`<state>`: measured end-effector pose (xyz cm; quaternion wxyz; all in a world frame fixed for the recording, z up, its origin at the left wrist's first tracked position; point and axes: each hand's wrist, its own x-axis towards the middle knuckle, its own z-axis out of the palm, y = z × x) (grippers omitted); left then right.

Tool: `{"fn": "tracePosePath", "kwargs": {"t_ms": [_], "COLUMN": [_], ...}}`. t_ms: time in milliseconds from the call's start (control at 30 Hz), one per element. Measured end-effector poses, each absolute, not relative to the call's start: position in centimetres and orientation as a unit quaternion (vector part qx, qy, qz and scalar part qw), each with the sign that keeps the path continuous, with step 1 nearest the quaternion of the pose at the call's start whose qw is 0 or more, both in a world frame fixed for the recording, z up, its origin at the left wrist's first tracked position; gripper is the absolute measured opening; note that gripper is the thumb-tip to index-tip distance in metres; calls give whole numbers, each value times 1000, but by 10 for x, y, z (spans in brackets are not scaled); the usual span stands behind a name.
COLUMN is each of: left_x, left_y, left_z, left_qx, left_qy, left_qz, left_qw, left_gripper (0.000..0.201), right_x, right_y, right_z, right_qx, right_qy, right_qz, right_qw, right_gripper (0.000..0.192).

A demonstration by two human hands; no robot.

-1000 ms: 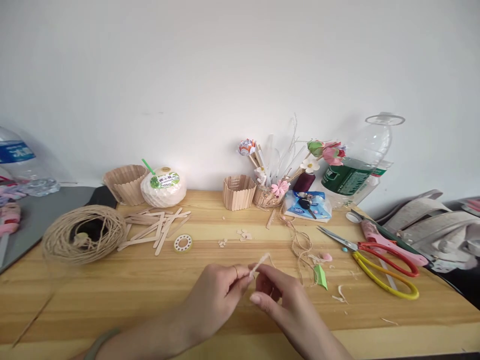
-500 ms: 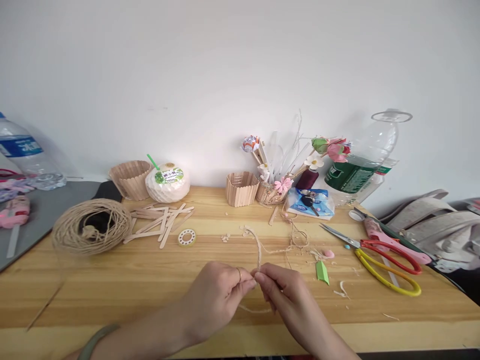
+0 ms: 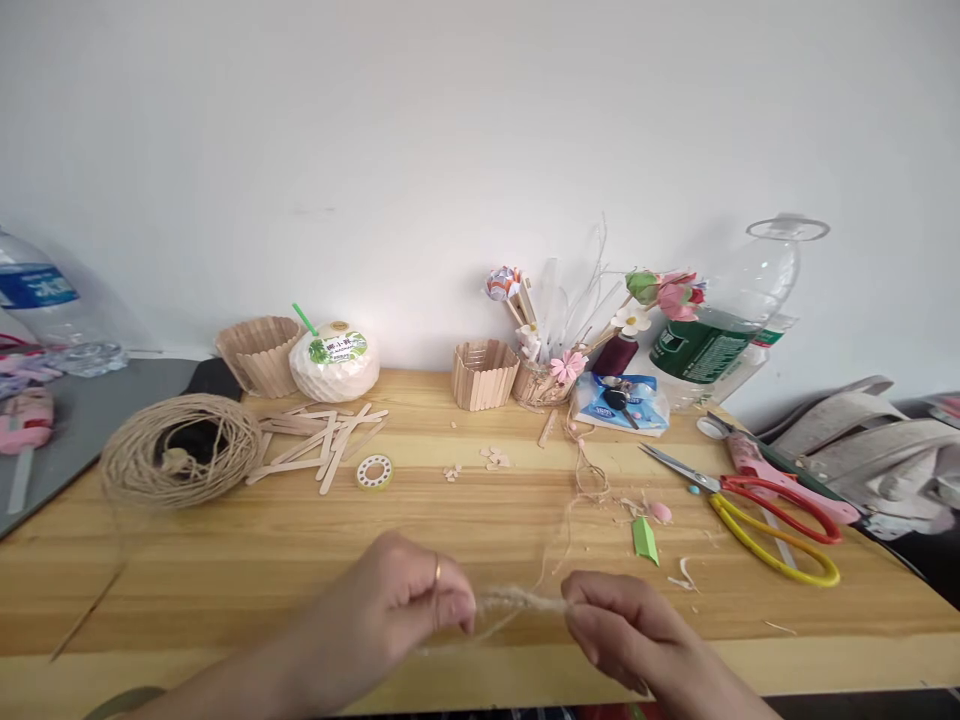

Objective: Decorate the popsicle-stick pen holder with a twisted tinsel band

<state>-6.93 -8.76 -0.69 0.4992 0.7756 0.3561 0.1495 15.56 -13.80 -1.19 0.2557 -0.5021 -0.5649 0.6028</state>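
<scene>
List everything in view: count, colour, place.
twine piece: 1, tan, pulled between both hands
twine ball: 1, tan, table left
craft sticks: loose pile, pale wood, beside ball
stick cups: 2, pale wood, table back
coconut drink: 1, white, back left
tape ring: 1, white, centre-left
scissors: 1, red-yellow handles, right
plastic bottle: 1, clear, green label, back right
paper flowers: several, pink, back
table: 1, wood
left hand: grip closed on twine
right hand: grip closed on twine
</scene>
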Motion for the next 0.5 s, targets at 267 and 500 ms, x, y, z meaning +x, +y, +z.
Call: {"fn": "tracePosePath", "kwargs": {"t_ms": [267, 500], "left_x": [-69, -91], "left_y": [-89, -79], "left_z": [-9, -16], "left_qx": [765, 760], "left_qy": [338, 371], "left_qz": [123, 152], "left_qw": [534, 512], "left_gripper": [38, 38], "right_x": [161, 187], "right_y": [-140, -139], "right_z": [-16, -24], "right_qx": [-493, -520], "right_qy": [-599, -446], "right_qz": [580, 627], "right_qw": [247, 372], "right_gripper": [40, 36]}}
